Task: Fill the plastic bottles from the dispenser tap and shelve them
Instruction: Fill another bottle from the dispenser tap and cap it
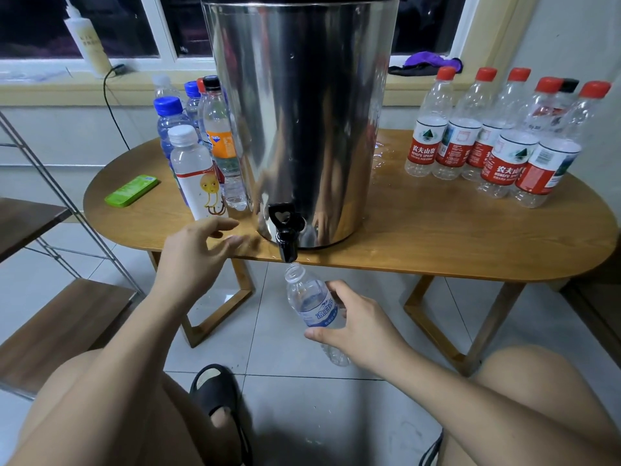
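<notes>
A tall steel dispenser stands on the oval wooden table, its black tap jutting over the front edge. My right hand grips an uncapped clear bottle with a blue label, whose mouth sits just under the tap spout. My left hand hovers with fingers spread at the table's front edge, left of the tap, holding nothing. Several capped bottles stand left of the dispenser. Several empty-looking red-capped bottles stand at the right.
A green flat case lies on the table's left end. A metal-framed rack with wooden shelves stands at the left. Water is pooled on the table right of the dispenser. My knees and a black slipper are below, on the tiled floor.
</notes>
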The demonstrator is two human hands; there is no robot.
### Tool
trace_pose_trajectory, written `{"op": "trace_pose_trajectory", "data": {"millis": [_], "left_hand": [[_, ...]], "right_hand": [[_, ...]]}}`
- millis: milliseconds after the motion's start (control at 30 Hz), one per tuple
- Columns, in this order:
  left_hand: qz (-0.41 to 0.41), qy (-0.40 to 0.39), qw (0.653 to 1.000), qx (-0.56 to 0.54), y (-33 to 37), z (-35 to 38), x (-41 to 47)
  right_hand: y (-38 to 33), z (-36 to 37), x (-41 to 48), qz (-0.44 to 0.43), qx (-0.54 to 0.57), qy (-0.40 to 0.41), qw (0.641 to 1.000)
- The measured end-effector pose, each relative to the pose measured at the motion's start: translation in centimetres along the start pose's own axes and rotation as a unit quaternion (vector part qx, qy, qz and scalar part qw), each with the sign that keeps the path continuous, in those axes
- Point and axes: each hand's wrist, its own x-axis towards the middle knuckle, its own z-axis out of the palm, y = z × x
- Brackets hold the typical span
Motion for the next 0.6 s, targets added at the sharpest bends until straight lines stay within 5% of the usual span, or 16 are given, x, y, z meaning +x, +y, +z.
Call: {"op": "trace_pose_trajectory", "data": {"millis": [300, 600], "left_hand": [[0.083, -0.024, 0.955, -0.282, 5.9, 0.0, -3.0], [0.141, 0.003, 0.963, -0.231, 7.5, 0.4, -2.5]], "right_hand": [[-0.3, 0.4, 0.5, -0.007, 0.016, -0.005, 1.0], [-0.3, 1.4, 0.9, 0.004, 0.007, -0.027, 1.0]]}}
